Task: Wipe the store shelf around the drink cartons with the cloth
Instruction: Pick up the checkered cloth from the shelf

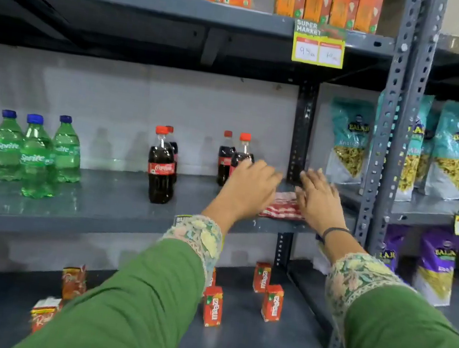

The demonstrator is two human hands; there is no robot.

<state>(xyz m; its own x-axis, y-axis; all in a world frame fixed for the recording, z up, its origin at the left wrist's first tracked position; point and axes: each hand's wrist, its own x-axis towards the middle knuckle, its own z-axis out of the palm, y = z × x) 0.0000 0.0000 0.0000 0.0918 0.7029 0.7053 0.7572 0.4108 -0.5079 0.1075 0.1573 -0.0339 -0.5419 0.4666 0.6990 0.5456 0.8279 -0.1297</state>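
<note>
Right now both hands reach onto the middle grey shelf (117,201). The left hand (247,188) is flat with its fingers spread, and it holds nothing. The right hand (318,200) is flat and spread too, with nothing in it. Between the two hands lies the cloth (281,207). It is red and white checked, folded up, and it rests on the shelf near the right end. Both hands are at its sides, but I cannot tell if they touch it.

Just behind the left hand stand two cola bottles (232,159) with red caps, part full of dark drink. Two more cola bottles (161,168) stand a bit to the left, one behind the other. Far to the left are green bottles (35,156) with blue caps and clear fizzy drink inside.

On the shelf below stand small red drink cartons (272,302), all upright and closed, apart from one another. More cartons (73,283) stand to the left of the green sleeve. Bigger cartons (328,2) in red and orange fill the top shelf. On the next rack to the right are snack bags (346,140) with yellow bits inside.
</note>
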